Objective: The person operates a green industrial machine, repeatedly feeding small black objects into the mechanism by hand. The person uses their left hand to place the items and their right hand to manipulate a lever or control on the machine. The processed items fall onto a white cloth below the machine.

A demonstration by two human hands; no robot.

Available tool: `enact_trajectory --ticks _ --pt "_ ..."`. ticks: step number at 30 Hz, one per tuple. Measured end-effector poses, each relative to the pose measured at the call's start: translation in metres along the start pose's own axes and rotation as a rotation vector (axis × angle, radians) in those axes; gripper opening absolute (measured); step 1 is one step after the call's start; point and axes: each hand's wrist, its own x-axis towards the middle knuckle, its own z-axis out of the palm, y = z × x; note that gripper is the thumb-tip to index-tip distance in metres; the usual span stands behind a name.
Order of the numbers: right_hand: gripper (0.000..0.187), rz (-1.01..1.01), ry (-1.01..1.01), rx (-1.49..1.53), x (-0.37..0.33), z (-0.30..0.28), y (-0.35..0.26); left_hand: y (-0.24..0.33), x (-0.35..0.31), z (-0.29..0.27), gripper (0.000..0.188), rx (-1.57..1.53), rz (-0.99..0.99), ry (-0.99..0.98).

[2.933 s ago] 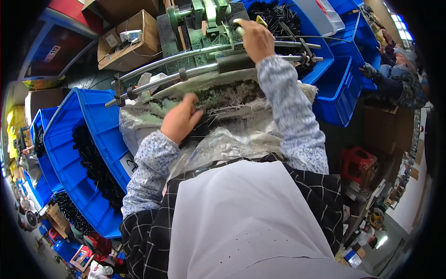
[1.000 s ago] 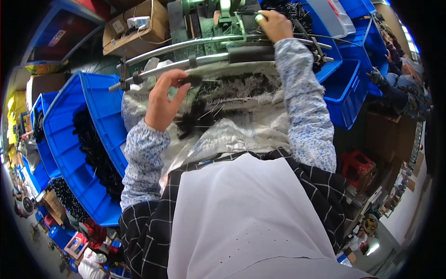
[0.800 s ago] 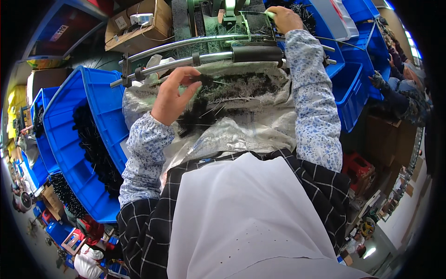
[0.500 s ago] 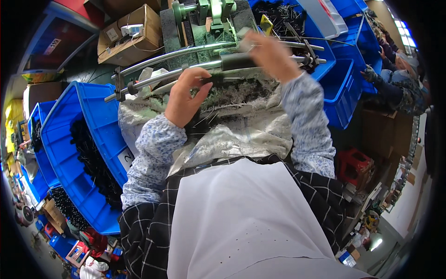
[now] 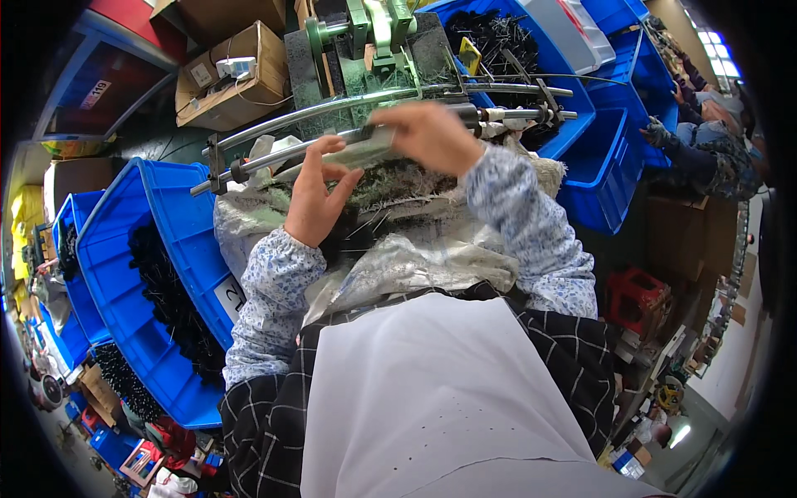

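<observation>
My left hand is raised in front of the lower metal rod. Its thumb and fingers stand apart, and I see nothing between them. Slightly blurred, my right hand lies across the same rod, fingers pointing left and close together. A small dark bit shows at its fingertips, too unclear to name. Just right of that hand a dark sleeve sits on the rod, partly hidden. Behind the rods stands a green machine. Below my hands a dirty whitish sheet carries dark bristle scraps and a few thin wires.
Blue bins holding black bristly pieces stand at my left. Another blue bin of black pieces is at the right, with a blue crate beside it. A cardboard box is at the back left. A co-worker's arm shows far right.
My right hand has moved left and toward me along the rods. The left hand has dropped slightly toward me, its fingers now pointing up more. The view has shifted a little.
</observation>
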Motion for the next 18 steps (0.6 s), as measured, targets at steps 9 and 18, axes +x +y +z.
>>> enact_trajectory --ticks 9,18 --pt "0.020 0.121 0.569 -0.639 0.057 -0.019 0.097 -0.017 -0.010 0.013 0.036 0.743 0.021 -0.249" --pt "0.024 0.039 0.534 -0.593 0.069 -0.017 0.114 -0.043 -0.012 0.016 0.033 0.867 -0.058 -0.621"
